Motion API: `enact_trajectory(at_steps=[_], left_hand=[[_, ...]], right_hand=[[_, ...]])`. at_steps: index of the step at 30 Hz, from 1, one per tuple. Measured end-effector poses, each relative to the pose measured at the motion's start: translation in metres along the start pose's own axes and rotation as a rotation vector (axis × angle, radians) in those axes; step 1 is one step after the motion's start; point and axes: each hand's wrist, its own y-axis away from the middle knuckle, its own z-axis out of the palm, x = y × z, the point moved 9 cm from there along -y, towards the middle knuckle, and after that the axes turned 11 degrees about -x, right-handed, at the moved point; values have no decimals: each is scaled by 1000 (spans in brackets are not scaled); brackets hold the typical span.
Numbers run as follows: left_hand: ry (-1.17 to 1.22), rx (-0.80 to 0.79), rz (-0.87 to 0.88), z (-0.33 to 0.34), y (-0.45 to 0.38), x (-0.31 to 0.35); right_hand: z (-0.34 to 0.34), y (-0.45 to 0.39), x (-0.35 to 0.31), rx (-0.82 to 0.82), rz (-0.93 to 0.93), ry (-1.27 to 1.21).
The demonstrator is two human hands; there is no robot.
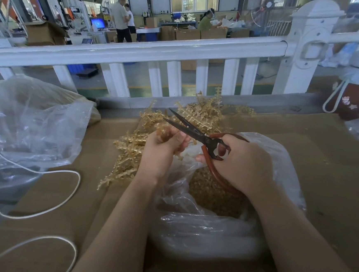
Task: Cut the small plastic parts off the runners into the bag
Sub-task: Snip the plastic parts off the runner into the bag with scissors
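Holding a runner tight in left hand over bag. Gripping open scissors in right hand. Risking nicking fingers; bits flying past bag.

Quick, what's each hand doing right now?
Left hand: grips a runner of plastic parts.
Right hand: holds the scissors, blades open.

runner pile ahead, white cable left
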Motion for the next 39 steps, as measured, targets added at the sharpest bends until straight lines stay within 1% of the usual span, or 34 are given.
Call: enact_trajectory(at_steps=[6,13,16,22,27,33,39], left_hand=[[103,75,-43,-1,2,-4],[300,63,-51,1,1,-6],[282,80,-50,-1,1,-6],[176,55,-16,0,0,-3],[206,70,-39,0,1,-4],[230,42,-49,3,1,-5],[217,-12,-71,3,0,-10]], right_hand=[[2,0,2,6,6,5],[6,-2,4,-20,22,-19],[5,-2,3,-19,26,-19],[0,-2,2,15,-3,-28],[2,-3,0,-8,-17,-2],[3,-3,1,-30,-19,5],[1,-3,-1,2,-38,20]])
